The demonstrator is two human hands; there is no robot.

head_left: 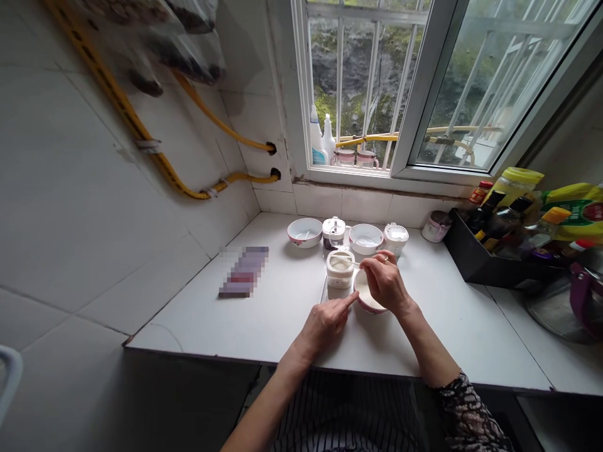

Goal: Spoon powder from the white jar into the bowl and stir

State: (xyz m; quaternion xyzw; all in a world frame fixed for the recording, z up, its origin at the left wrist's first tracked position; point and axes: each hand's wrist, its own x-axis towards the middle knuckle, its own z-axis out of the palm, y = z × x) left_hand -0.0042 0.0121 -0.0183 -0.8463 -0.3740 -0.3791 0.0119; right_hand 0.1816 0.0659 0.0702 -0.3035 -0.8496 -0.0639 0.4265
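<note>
Yellow hose: runs down the tiled wall (94,201) on the far left, then bends toward the window (367,81).
Blurred patch: a pixelated purplish thing (244,273), lying on the white counter (282,320), can't tell what it is.
Back-left bowl (305,233): white with a reddish pattern, something pale inside.
Left hand (327,323): index finger poked out, tip touching the near bowl's rim; the rest are curled in, palm side hidden, so can't tell if they've got hold of anything.
Square jar (340,271): open, pale stuff inside, just left of the near bowl.
Spoon (351,261): thin and light, reaching over the jar's opening.
Back-right bowl (366,238): white, behind the near bowl, between two small containers (334,232).
Near bowl (363,294): pale contents, partly hidden under the right hand.
Right hand (387,282): ring on one finger, fingers pinched shut on the spoon's handle, over the near bowl.
Black box (471,257): crammed with bottles, pinkish jar (436,226) just left, pot with a purple handle (560,307) at the far right.
</note>
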